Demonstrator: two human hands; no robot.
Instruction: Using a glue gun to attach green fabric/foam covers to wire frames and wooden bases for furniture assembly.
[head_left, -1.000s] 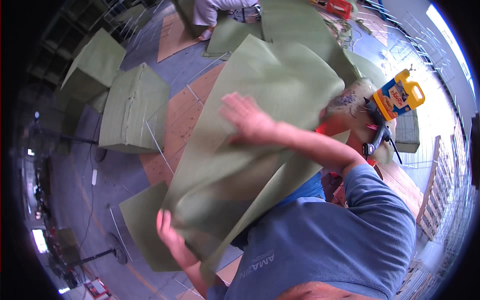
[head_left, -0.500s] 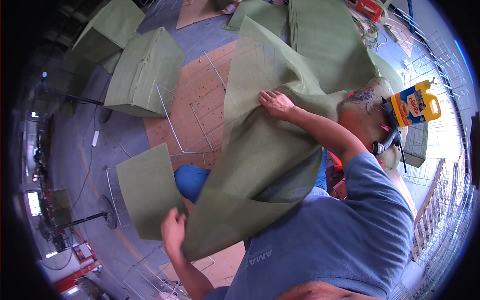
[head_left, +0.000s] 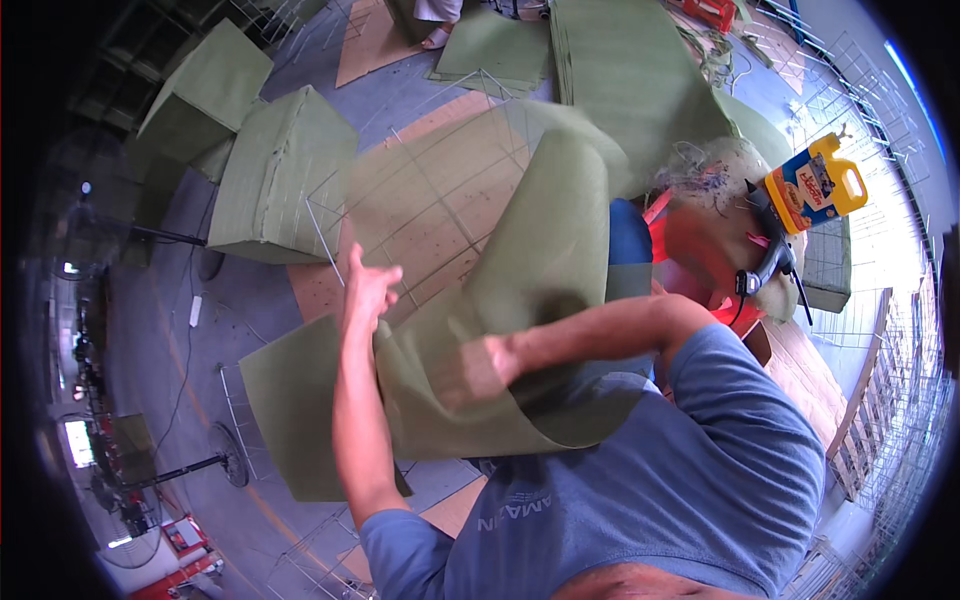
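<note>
A large sheet of green mesh fabric [head_left: 545,235] lies draped and folded over my lap, with its thin far part blurred by motion. My left hand [head_left: 368,285] is raised at the fabric's left side, thumb and fingers apart, with nothing in it. Against the middle of the sheet is my right hand [head_left: 475,372], smeared by motion, so its grip on the cloth cannot be made out. Beyond the cloth, partly seen through it, a thin metal wire frame [head_left: 322,225] rests on brown cardboard [head_left: 310,285].
Left of me stand green fabric-covered boxes [head_left: 285,175] and a flat green panel [head_left: 290,400]. Stacked green sheets [head_left: 630,60] lie far ahead. To the right are a yellow jug [head_left: 815,185] and wire grids [head_left: 900,350]. Another person's foot [head_left: 437,38] shows at the far edge.
My left hand has moved up and forward from the sheet's lower left corner. The right hand has come down and left toward me, and the fabric has been swung and folded over.
</note>
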